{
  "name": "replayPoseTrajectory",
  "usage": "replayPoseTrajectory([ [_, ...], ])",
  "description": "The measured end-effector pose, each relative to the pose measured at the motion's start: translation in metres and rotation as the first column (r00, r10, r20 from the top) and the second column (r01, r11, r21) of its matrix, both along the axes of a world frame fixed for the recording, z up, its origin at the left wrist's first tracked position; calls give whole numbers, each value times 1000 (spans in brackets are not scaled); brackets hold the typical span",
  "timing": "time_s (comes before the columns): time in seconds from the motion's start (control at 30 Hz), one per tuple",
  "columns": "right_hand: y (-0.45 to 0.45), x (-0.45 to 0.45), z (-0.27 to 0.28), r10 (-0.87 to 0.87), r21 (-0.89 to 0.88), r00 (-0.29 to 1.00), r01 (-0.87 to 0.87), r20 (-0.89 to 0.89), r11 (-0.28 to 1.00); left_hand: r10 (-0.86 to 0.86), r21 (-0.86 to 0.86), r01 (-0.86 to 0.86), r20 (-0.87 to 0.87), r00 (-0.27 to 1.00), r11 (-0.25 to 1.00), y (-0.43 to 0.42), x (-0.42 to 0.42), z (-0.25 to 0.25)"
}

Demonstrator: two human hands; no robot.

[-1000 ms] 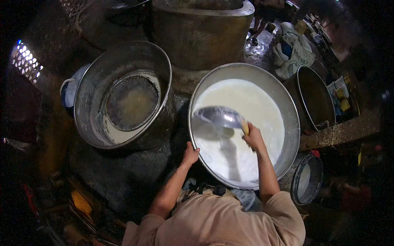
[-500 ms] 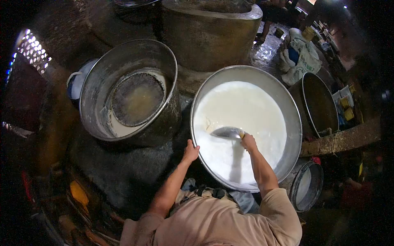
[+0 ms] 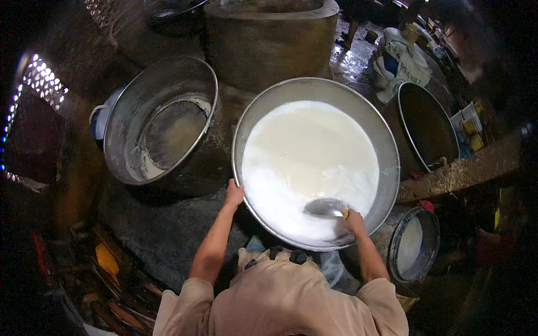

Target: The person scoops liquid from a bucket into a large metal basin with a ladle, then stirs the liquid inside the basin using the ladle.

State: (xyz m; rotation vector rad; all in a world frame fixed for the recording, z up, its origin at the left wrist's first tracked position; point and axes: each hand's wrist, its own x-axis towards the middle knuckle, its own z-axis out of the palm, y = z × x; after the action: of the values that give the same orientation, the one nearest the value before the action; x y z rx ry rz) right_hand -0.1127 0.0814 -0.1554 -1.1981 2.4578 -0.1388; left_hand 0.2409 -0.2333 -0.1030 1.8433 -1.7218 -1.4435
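Note:
A wide metal pot point(image 3: 390, 168) stands in front of me, holding milky white liquid point(image 3: 311, 140) with paler froth along its near side. My left hand point(image 3: 235, 194) is closed over the pot's left rim. In my right hand point(image 3: 353, 222), the fingers wrap round the short handle of a metal scoop point(image 3: 325, 206). The scoop's bowl points left and lies at the liquid's surface, close to the near wall. How deep it dips is hard to tell.
Left stands a deep metal pot point(image 3: 124, 143) with pale residue inside. Beyond is a round, thick-walled vat point(image 3: 269, 47). To the right are another large pot point(image 3: 401, 109), a bucket point(image 3: 397, 235) of whitish liquid and sacks point(image 3: 412, 75). Split wood point(image 3: 120, 319) lies lower left; a person's leg point(image 3: 352, 33) shows far back.
My right hand has drawn the scoop towards me and to the right, nearer the pot's near wall. My left hand stays on the rim. The whole view has shifted slightly.

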Motion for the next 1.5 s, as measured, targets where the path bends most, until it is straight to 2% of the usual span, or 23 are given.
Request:
replayPoseTrajectory([
  [0.03, 16, -10, 4, 96, -55, 991, -101, -90, 993, 11, -19, -12, -32, 999, 1000, -2, 3, -12],
  [0.13, 41, -28, 69, 126, -153, 989, -114, 75, 982, 25, -104, -21, 39, 999, 994, 6, -5, 6],
  [0.23, 43, -50, 131, -82, 8, 973, 82, 216, 997, 70, -120, -55, 125, 990, 991, 6, -9, 2],
  [0.3, 46, -82, 132, -141, -68, 971, 157, 191, 985, 70, -149, -48, 148, 987, 988, 3, -8, -12],
  [0.4, 30, -111, 118, -105, -382, 992, 69, -72, 922, 95, -193, -63, 165, 982, 979, 2, -6, -25],
  [0.43, 21, -117, 104, -93, -495, 975, -20, -204, 869, 86, -197, -52, 169, 982, 979, 2, -6, -24],
  [0.53, -3, -156, 15, -237, -511, 912, 35, -334, 859, 64, -225, -23, 178, 982, 974, 1, -5, -25],
  [0.63, -18, -169, -57, -321, -363, 941, 337, 105, 869, 49, -168, -6, 252, 966, 986, 1, -8, -8],
  [0.73, -31, -128, -65, -358, -276, 913, 401, 193, 874, 45, -167, -3, 249, 968, 986, -1, -7, -12],
  [0.83, -35, -89, -90, -243, -371, 965, 262, 100, 891, 58, -220, -4, 242, 969, 976, -5, -3, -26],
  [0.87, -43, -65, -66, -336, -256, 904, 402, 265, 879, 35, -138, -6, 211, 977, 990, -8, -2, -28],
  [0.9, -53, -40, -28, -431, -119, 804, 516, 410, 848, 21, -156, 8, 185, 983, 988, -9, 0, -31],
  [0.93, -51, -30, -81, -313, -259, 905, 388, 288, 884, 11, -177, 17, 158, 987, 984, -11, 2, -35],
  [0.97, -55, -14, -76, -271, -238, 921, 340, 280, 910, -4, -195, 30, 133, 991, 980, -11, 3, -38],
  [1.03, -57, 8, -106, -280, -244, 900, 370, 334, 897, -25, -97, 38, 135, 991, 995, -8, 0, -13],
  [1.1, -69, 42, -84, -329, -163, 849, 425, 415, 891, -34, -206, 58, 122, 992, 977, -12, 9, -53],
  [1.13, -78, 63, -48, -373, -95, 781, 479, 501, 873, -35, -155, 45, 64, 997, 987, -12, 10, -49],
  [1.23, -89, 98, -42, -390, -68, 747, 500, 539, 864, -21, -122, 38, 134, 991, 992, -5, 3, -6],
  [1.27, -91, 107, -45, -308, -142, 799, 434, 516, 890, -12, -86, 14, 33, 999, 996, -6, 6, -16],
  [1.3, -92, 112, -45, -320, -116, 778, 445, 540, 888, -11, -109, 14, 29, 1000, 994, -6, 9, -23],
  [1.37, -106, 139, 10, -342, -66, 733, 465, 587, 883, -11, -158, 14, 21, 1000, 987, -6, 10, -33],
  [1.43, -111, 146, 27, -305, -73, 722, 441, 622, 895, -56, -70, 59, 47, 997, 996, -8, 9, -7],
  [1.5, -119, 149, 61, -267, -96, 695, 436, 668, 895, -49, -119, 45, -33, 998, 992, -8, 12, -19],
])
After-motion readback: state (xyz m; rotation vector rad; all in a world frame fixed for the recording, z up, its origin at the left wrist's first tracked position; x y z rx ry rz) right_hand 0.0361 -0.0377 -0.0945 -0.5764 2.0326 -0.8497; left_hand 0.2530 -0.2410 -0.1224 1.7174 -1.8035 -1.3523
